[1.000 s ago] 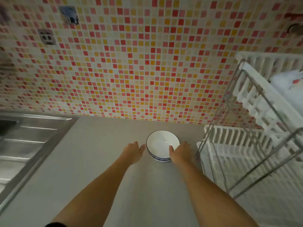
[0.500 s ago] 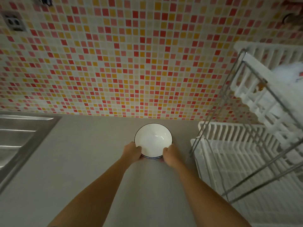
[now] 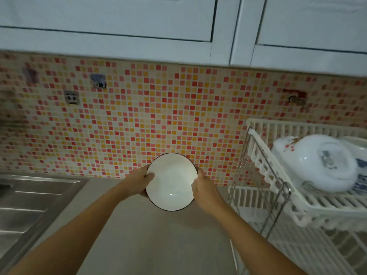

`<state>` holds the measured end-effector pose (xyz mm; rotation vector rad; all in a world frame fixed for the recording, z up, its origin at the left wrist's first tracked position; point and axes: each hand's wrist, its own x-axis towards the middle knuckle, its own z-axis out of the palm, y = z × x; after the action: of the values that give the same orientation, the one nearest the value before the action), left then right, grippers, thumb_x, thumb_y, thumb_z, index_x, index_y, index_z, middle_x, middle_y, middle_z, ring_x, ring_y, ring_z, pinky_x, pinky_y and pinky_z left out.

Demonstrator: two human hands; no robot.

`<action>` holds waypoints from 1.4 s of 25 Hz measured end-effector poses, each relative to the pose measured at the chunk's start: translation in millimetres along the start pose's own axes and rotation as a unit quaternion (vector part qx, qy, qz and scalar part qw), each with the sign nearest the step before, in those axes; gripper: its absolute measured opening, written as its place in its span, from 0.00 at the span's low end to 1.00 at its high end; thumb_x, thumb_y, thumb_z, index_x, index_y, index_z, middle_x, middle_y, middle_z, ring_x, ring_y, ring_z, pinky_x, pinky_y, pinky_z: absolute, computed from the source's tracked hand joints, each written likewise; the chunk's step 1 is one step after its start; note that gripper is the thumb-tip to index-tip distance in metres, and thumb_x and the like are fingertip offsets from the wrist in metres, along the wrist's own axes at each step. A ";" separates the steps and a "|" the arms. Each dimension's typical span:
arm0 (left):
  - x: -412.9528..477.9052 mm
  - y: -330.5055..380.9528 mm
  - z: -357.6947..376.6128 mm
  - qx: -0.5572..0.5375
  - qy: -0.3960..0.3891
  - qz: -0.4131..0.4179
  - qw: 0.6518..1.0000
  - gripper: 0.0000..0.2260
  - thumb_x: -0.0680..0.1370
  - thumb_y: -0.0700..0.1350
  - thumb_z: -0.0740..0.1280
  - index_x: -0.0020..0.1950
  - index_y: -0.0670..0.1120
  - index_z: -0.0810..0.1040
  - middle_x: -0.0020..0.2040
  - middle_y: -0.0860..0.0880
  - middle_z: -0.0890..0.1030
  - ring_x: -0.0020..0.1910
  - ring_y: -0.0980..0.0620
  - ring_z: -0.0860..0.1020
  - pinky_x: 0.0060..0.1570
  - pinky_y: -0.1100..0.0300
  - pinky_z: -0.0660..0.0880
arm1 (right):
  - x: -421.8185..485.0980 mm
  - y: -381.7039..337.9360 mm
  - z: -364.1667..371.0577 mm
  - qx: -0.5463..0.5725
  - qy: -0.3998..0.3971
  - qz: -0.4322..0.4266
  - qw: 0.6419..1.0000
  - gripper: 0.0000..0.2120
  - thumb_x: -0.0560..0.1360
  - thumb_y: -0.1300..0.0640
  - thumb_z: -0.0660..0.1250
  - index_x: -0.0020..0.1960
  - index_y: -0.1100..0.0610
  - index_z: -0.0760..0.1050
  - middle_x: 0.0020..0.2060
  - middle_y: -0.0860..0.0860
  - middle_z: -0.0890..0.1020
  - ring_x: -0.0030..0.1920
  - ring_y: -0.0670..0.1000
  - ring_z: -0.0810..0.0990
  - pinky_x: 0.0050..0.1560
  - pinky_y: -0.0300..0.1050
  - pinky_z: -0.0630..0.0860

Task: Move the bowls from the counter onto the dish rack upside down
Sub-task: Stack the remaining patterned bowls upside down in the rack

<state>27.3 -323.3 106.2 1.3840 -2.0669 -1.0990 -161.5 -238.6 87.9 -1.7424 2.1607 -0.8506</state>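
A white bowl (image 3: 171, 180) with a dark rim is held up above the grey counter (image 3: 151, 235), its opening facing me. My left hand (image 3: 140, 182) grips its left edge with the thumb inside the rim. My right hand (image 3: 202, 187) grips its right edge. To the right stands a two-tier white dish rack (image 3: 282, 187) on a metal frame. On its upper tier, upside-down white bowls (image 3: 315, 163) with blue and red patterns lie stacked together.
A steel sink and drainboard (image 3: 33, 203) fill the left side. The mosaic tiled wall (image 3: 158, 120) runs behind, with a socket (image 3: 71, 97) and white cupboards (image 3: 139, 26) above. The rack's lower tier (image 3: 309, 253) is at bottom right.
Both hands closed on the bowl's sides and lifted it off the counter. The camera tilted up, so the cupboards and the rack's upper tier with its bowls came into view.
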 end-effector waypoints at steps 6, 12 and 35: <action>-65.5 85.3 -19.2 0.048 0.186 0.172 0.966 0.17 0.82 0.45 0.53 0.71 0.47 0.65 0.48 0.46 0.79 0.39 0.51 0.79 0.32 0.60 0.80 | -25.7 -27.9 -90.1 0.082 0.122 -0.128 0.981 0.22 0.79 0.57 0.52 0.73 0.53 0.60 0.60 0.54 0.76 0.53 0.56 0.79 0.52 0.51 0.79; -115.5 198.0 27.7 0.053 0.326 0.333 0.883 0.13 0.81 0.44 0.56 0.64 0.46 0.71 0.38 0.62 0.74 0.33 0.59 0.77 0.30 0.57 0.76 | -68.6 -3.0 -223.6 0.102 0.240 -0.220 0.940 0.14 0.79 0.61 0.58 0.63 0.57 0.73 0.51 0.52 0.80 0.52 0.52 0.77 0.48 0.42 0.71; -87.0 391.9 288.8 0.175 0.042 0.419 0.890 0.37 0.64 0.58 0.76 0.66 0.55 0.61 0.73 0.54 0.58 0.66 0.55 0.63 0.63 0.59 0.69 | -135.8 282.0 -437.8 0.096 -0.080 -0.137 0.983 0.60 0.58 0.38 0.77 0.75 0.41 0.39 0.70 0.39 0.57 0.70 0.42 0.61 0.67 0.41 0.65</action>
<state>-365.0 -59.7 252.0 0.4913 -2.4737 -0.3016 -583.6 50.6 254.9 -1.9599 1.7040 -0.9127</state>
